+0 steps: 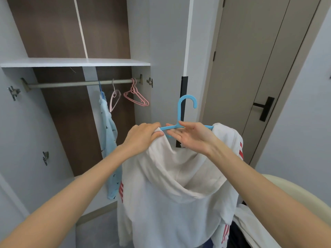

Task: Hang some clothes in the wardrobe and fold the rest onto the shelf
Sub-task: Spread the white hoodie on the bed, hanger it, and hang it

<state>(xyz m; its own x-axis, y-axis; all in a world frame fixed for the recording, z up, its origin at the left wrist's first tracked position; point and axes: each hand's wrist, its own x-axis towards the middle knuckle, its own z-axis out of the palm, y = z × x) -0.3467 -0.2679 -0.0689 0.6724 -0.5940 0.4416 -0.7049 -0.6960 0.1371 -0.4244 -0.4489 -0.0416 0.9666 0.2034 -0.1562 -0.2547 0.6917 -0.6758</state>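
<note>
The wardrobe (71,131) stood open ahead and to the left, with its shelf (71,62) above and the rail (71,84) just under it. The white hoodie (170,203) hung in front of the person, to the right of the wardrobe and well short of the rail. Its right shoulder sat over one end of the blue hanger (180,111), while its left shoulder looked only partly seated.

The left hand (141,138) gripped the hoodie's left shoulder cloth at the hanger's other end. The right hand (189,136) held the hanger's bar at the neck, thumb above and fingers below.

To do this step well, the left shoulder probably needed pulling fully over the hanger's end so the weight sat evenly. The hood would best fall clear at the back before the hook went up. The free stretch of rail left of the pale blue garment (108,140) looked the easiest place, away from the pink hangers (138,97).

The hoodie's hem and lower sleeves ran out of the bottom of the view. The left end of the hanger was hidden under cloth and hand, so how far it sat in the shoulder could not be told. The clothes at the lower right were cut off and hard to make out.
</note>
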